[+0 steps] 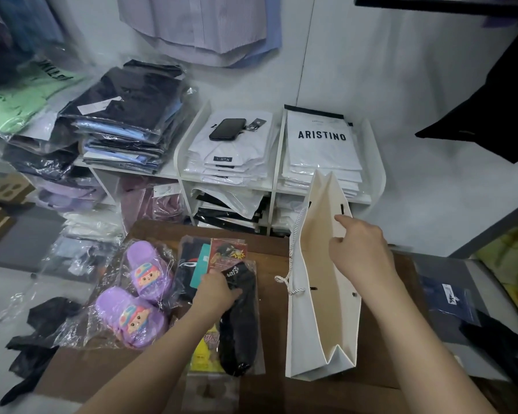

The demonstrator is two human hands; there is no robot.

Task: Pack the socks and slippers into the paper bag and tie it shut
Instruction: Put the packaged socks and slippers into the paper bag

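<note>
A white paper bag (307, 324) stands open on the brown table (377, 339), its rope handle hanging over the left side. My right hand (362, 252) holds the bag's right wall at the rim, forefinger stretched out and pointing along it. My left hand (216, 291) grips a packet of black socks (238, 327) in clear plastic lying left of the bag. More sock packets (201, 258) lie just behind it. Two purple slippers (138, 297) with cartoon faces, wrapped in clear plastic, sit at the table's left.
A white shelf unit (277, 174) behind the table holds stacks of bagged shirts, with a black phone (227, 129) on one stack. Bagged clothes pile up at the left. Dark fabric (36, 333) lies on the floor at the left; a navy packet (449, 300) lies at the right.
</note>
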